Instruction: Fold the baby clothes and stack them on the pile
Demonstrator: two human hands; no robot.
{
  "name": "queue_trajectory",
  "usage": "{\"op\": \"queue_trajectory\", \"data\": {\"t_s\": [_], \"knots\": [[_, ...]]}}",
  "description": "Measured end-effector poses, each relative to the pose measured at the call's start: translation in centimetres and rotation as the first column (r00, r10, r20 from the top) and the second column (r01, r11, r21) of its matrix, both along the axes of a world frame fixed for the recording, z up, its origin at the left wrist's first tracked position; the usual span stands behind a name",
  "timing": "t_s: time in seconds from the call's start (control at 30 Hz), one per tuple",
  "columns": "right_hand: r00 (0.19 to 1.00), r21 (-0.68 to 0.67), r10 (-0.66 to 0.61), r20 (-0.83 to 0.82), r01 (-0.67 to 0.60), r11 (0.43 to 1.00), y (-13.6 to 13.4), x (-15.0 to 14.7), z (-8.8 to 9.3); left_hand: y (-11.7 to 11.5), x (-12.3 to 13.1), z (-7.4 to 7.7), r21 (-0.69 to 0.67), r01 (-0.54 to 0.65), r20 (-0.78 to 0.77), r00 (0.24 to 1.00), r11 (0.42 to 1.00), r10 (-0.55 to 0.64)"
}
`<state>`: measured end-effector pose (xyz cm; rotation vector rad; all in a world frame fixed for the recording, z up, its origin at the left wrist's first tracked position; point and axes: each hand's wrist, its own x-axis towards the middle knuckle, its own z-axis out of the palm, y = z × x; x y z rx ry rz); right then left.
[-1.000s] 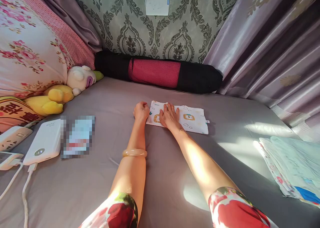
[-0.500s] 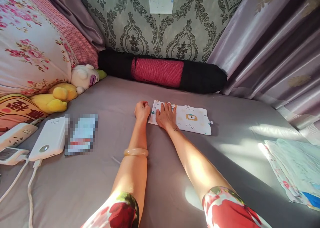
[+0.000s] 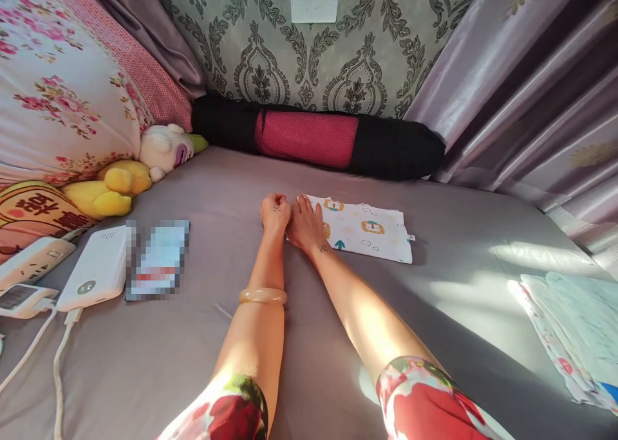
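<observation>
A folded white cloth [image 3: 386,234] printed with orange lion faces, green arrows and dotted shapes lies flat on the grey sheet, a small white tag sticking out at its right edge. My right hand [image 3: 307,224] rests flat over the cloth's left end, palm down, fingers stretched away from me. Right beside it, at the cloth's left edge, my left hand [image 3: 275,213] is closed with its fingers curled in. Whatever may be inside those fingers is hidden. A pale bangle [image 3: 263,296] circles my left forearm.
Left are a white power bank [image 3: 91,269] with a cable, a blurred phone [image 3: 159,260], a power strip [image 3: 33,260] and plush toys [image 3: 120,179]. A black and red roll bag [image 3: 306,139] lies along the wall. Folded clothes [image 3: 574,330] lie at the right.
My right hand has slid left across the cloth to its left end, beside my left hand, uncovering more lion prints. My left hand stays in place, closed.
</observation>
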<state>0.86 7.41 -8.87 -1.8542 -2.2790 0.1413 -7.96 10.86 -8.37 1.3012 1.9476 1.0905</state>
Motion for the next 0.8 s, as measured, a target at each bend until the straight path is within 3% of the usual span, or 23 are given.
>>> {"op": "queue_trajectory", "data": {"t_s": [0.33,0.47,0.6,0.8], "knots": [[0.998,-0.021,0.02,-0.052,-0.021,1.0,-0.1,1.6,1.3,-0.4,1.0,1.0,0.089,0.049,-0.089,0.995,0.995,-0.041],[0.996,0.034,-0.082,-0.021,0.083,0.996,-0.9,4.2,1.5,-0.9,2.8,1.5,0.144,0.227,-0.146,0.967,0.963,-0.207],[0.996,-0.027,-0.08,0.035,0.081,0.996,-1.6,6.0,1.0,-1.4,4.7,0.9,0.107,0.431,-0.208,0.891,0.896,-0.403],[0.996,-0.039,-0.085,0.017,0.086,0.996,-1.6,6.1,0.1,-1.4,4.9,0.3,-0.014,0.498,-0.242,0.84,0.867,-0.486]]}}
